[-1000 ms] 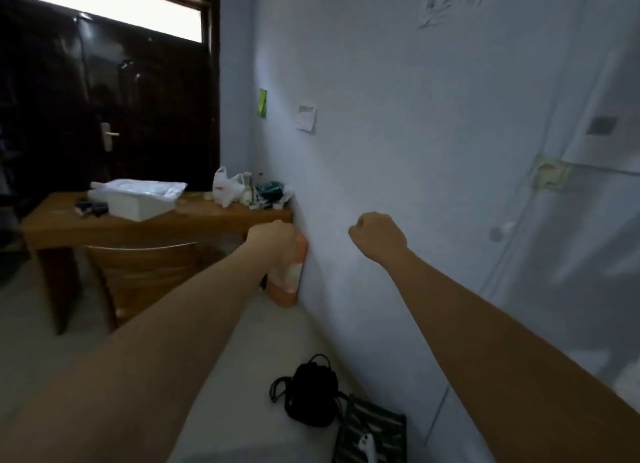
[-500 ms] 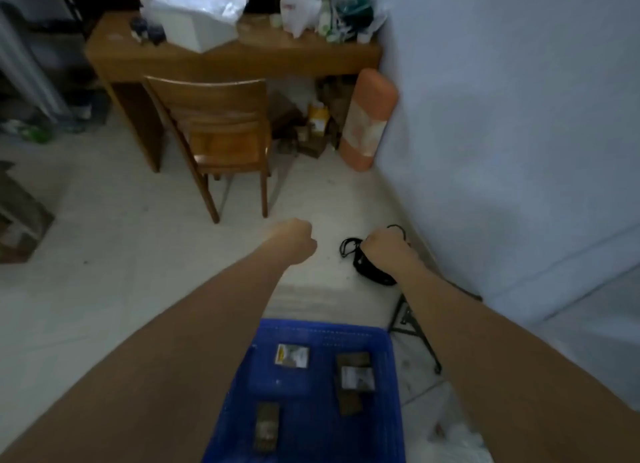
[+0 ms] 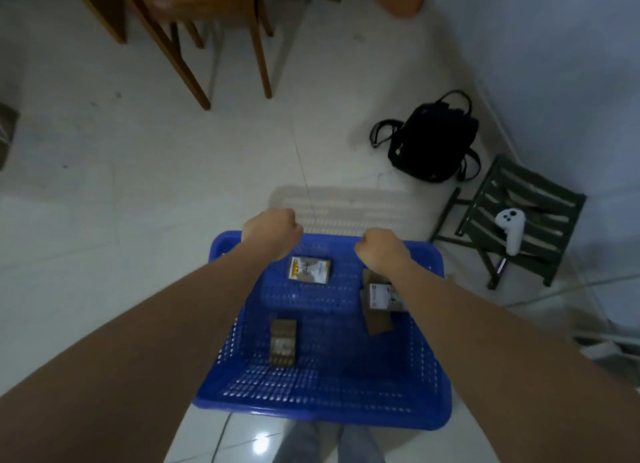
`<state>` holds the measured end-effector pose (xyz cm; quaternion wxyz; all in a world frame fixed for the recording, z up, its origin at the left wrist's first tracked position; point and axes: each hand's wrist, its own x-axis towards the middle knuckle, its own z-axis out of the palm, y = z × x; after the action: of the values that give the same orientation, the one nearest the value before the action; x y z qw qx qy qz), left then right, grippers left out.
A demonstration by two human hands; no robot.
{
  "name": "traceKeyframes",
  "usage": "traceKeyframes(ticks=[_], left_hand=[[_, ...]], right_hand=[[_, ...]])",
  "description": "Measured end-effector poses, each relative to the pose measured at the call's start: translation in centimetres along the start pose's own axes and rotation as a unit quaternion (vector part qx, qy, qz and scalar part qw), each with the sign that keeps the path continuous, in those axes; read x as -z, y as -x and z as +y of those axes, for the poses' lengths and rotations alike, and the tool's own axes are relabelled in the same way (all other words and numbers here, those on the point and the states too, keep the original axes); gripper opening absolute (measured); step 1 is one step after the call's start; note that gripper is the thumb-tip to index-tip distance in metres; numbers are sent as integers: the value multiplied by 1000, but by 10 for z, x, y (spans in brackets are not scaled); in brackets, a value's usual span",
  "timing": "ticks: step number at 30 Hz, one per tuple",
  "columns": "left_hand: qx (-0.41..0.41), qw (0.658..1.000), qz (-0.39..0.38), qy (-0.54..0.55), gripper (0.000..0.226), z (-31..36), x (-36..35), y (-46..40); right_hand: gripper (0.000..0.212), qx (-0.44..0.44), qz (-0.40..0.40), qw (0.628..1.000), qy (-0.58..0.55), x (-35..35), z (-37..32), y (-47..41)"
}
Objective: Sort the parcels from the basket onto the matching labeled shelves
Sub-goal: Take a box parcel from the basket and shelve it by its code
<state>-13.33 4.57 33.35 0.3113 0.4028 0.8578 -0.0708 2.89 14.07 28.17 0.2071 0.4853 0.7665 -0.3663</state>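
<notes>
A blue plastic basket [image 3: 322, 397] with perforated walls sat on a pale tiled floor [image 3: 138, 192], directly below the camera. Three parcels lay inside it. A flat parcel with a white and yellow label [image 3: 309, 269] lay near the far edge of the basket, on a raised part of its base. A brown cardboard parcel with a white label [image 3: 381, 298] lay against the right wall, partly hidden by the right forearm. A smaller brown parcel [image 3: 283, 342] lay toward the left side, nearer the close edge. Both bare arms reached forward over the basket. The left hand [image 3: 273, 232] was curled into a fist above the far left corner, holding nothing. The right hand [image 3: 381, 249] was also a closed fist, empty, above the far edge toward the right; the two fists were near each other but apart. Just beyond the basket's far edge lay a pale slatted panel [image 3: 349, 210] flat on the floor. To the right stood a dark green folding stool [image 3: 523, 217] with a white handheld controller [image 3: 510, 229] resting on its seat. A black backpack [image 3: 433, 144] sat on the floor beyond the stool, near a light blue wall [image 3: 554, 64]. Wooden chair legs [image 3: 194, 47] stood at the top left. No shelves were in view.
</notes>
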Motion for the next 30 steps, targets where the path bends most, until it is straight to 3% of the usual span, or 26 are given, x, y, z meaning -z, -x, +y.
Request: traceKeyframes(ticks=[9, 13, 17, 20, 24, 30], left_hand=[[-34, 995, -79, 56, 30, 17, -211, -109], [-52, 990, -126, 44, 39, 31, -299, -131], [-3, 974, -184, 134, 55, 47, -366, -153], [60, 939, -210, 264, 62, 66, -402, -170], [112, 861, -209, 450, 75, 92, -433, -191], [165, 793, -172, 561, 72, 106, -444, -203]], right_hand=[[35, -96, -27, 994, -35, -148, 157, -120], [13, -133, -20, 989, -52, -199, 215, -145], [51, -207, 5, 971, -124, -239, 253, -166], [61, -256, 39, 949, -178, -252, 264, -182], [65, -288, 48, 937, -191, -257, 272, -204], [66, -285, 37, 940, -181, -263, 276, -216]])
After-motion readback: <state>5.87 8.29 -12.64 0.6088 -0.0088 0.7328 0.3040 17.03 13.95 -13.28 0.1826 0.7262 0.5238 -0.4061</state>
